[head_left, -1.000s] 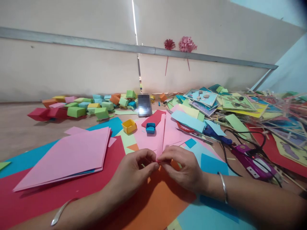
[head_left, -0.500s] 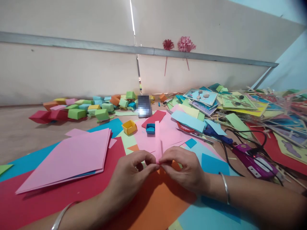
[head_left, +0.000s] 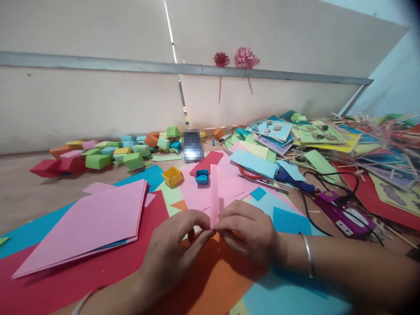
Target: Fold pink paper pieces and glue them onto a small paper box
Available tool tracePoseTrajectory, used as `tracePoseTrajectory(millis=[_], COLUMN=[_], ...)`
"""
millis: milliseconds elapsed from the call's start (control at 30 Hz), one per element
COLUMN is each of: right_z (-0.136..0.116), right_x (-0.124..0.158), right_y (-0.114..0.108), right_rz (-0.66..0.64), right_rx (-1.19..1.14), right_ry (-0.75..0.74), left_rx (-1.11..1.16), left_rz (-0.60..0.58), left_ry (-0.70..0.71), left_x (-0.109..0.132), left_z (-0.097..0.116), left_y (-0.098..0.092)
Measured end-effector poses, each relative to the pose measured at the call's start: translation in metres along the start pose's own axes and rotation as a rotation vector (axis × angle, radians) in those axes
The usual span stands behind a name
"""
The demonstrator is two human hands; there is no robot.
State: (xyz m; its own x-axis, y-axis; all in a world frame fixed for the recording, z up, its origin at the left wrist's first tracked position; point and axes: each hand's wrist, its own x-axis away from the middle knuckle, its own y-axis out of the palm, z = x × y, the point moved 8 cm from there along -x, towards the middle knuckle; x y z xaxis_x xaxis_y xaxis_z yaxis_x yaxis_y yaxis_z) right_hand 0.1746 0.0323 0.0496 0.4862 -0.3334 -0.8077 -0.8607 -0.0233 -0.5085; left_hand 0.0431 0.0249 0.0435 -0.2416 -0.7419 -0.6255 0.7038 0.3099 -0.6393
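Observation:
A narrow folded strip of pink paper (head_left: 214, 194) stands on edge, running away from me. My left hand (head_left: 175, 247) and my right hand (head_left: 246, 231) both pinch its near end with fingertips together, over an orange sheet (head_left: 213, 280). More pink paper (head_left: 229, 183) lies flat just behind the strip. A stack of pink sheets (head_left: 88, 225) rests to the left of my left hand on a red sheet (head_left: 65, 284).
Small yellow box (head_left: 172, 176) and blue box (head_left: 202, 176) sit beyond the strip. Several folded paper boxes (head_left: 98, 155) line the wall at left. A purple glue gun (head_left: 343, 214) with black cord, scissors (head_left: 252, 175) and piles of cards (head_left: 321, 135) crowd the right.
The pink paper has closed from a wider sheet into a narrow upright strip. Both hands stay pinched at its near end; the view has shifted slightly left.

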Motion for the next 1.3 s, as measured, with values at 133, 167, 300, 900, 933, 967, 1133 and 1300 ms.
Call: tracePoseTrajectory(millis=[133,167,300,900,933,967,1133,1300], right_z=[-0.001,-0.001,-0.004,0.000,0.000,0.001,0.003,0.006], right_x=[0.001,0.001,0.001,0.004,0.003,0.003,0.003,0.006], right_y=[0.000,0.001,0.002,0.002,0.001,0.000,-0.001,0.009], right_rz=[0.022,0.024,0.009,-0.069,-0.056,-0.047,-0.041,-0.118], right_rx=[0.017,0.017,0.012,0.039,0.024,0.014,0.019,0.008], right_ry=[-0.007,-0.003,-0.015,-0.004,-0.003,-0.006,-0.022,0.019], left_rx=[0.030,0.024,-0.050,0.378,0.522,0.675,1.116,1.081], left_rz=[0.045,0.059,0.094,-0.173,-0.245,-0.306,-0.334,-0.300], left_ry=[0.053,0.080,0.240,-0.452,-0.608,-0.744,-1.009,-1.051], left_x=[-0.001,0.000,0.006,0.002,0.008,0.015,0.034,0.037], left_z=[0.006,0.008,0.018,-0.023,-0.031,-0.035,-0.041,-0.044], left_y=[-0.003,-0.004,-0.005,0.014,0.025,0.035,0.056,0.055])
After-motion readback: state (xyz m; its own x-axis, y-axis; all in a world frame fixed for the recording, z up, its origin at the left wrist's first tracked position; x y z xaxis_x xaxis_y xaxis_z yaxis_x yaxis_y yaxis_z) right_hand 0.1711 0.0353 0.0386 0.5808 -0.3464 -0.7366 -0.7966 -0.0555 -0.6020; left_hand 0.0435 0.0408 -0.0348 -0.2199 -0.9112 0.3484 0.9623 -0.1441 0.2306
